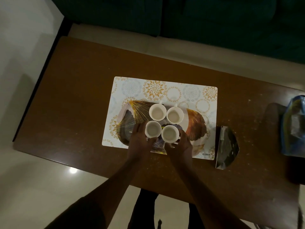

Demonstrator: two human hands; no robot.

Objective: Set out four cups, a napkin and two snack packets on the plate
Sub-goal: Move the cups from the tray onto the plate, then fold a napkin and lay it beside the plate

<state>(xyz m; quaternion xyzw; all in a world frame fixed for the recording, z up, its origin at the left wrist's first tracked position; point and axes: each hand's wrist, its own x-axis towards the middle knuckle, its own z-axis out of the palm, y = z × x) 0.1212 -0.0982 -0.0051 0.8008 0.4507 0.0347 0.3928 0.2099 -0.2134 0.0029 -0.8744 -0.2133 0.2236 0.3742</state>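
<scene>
Gripping the two near cups on the plate [196,123]: left hand [140,142] fingers curl round the near-left cup [153,129], right hand [180,144] round the near-right cup [170,134]. Ceramic probably, smooth and breakable, so hold the walls, not the rims.

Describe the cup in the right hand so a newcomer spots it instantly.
On the brown table lies a patterned mat bearing a gold-leaf plate with four white cups in a square. It is the near-right cup, closest to the viewer, the only one with the right hand around it.
</scene>
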